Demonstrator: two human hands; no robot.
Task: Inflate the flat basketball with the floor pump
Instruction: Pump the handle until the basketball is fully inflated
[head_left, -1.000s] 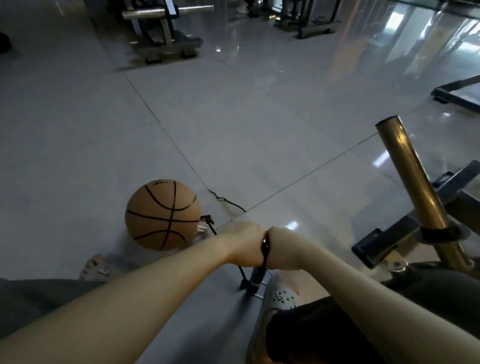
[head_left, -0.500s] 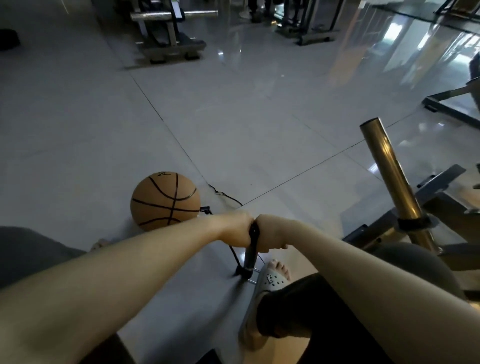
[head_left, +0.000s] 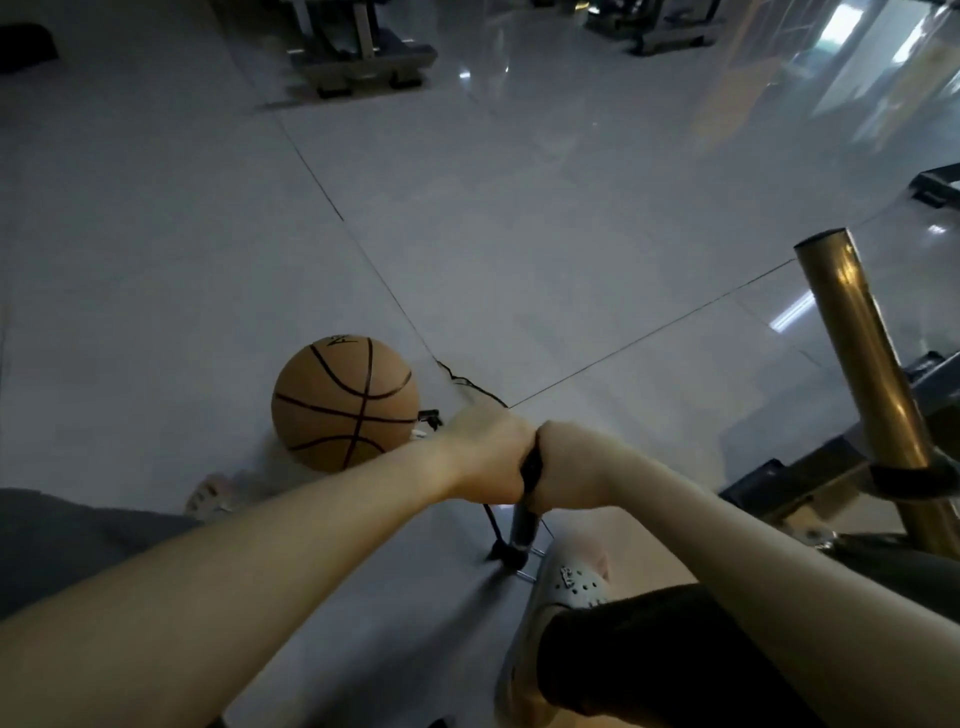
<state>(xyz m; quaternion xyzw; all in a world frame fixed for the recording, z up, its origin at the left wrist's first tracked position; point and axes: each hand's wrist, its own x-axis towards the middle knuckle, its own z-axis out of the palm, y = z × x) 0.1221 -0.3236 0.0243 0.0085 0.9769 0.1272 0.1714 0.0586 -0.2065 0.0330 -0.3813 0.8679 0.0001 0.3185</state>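
Observation:
An orange basketball (head_left: 345, 402) with black seams lies on the grey tiled floor, left of my hands. A black floor pump (head_left: 522, 525) stands upright just in front of my right foot. My left hand (head_left: 488, 457) and my right hand (head_left: 569, 465) sit side by side, each gripping one side of the pump handle, which is mostly hidden between them. A thin black hose (head_left: 491, 522) runs from the pump base toward the ball, ending at a black connector (head_left: 428, 418) against the ball's right side.
My right foot in a pale clog (head_left: 566, 587) stands beside the pump base. My left foot (head_left: 213, 496) is near the ball. A brass-coloured tube (head_left: 867, 364) on a dark metal frame rises at the right. Gym equipment (head_left: 358, 57) stands far behind.
Both hands stay on the pump handle and have moved with it: up from a second ago to half a second ago, then lower over the barrel now. The ball has not moved.

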